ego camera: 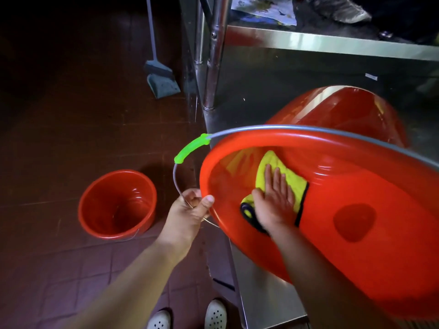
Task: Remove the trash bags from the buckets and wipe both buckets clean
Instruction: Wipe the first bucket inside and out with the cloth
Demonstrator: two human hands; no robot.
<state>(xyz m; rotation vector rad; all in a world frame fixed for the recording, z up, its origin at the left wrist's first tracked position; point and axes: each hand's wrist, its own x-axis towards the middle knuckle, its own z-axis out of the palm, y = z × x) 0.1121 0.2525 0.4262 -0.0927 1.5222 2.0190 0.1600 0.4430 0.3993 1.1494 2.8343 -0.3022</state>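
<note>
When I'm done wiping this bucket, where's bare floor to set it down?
Bare tiles lie left of the small bucket, and between it and the dustpan. It's tight by the steel table, where the held bucket and your shoes crowd in.

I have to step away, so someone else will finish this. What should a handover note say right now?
Left hand grips the rim of the tilted bucket, beside its wire handle.
Right hand presses a yellow cloth flat against its inside wall.
Second bucket stands upright on the floor.
Done: no bag shows in either bucket.
Left: finish wiping this bucket; whether the floor one has been wiped cannot be told.
</note>
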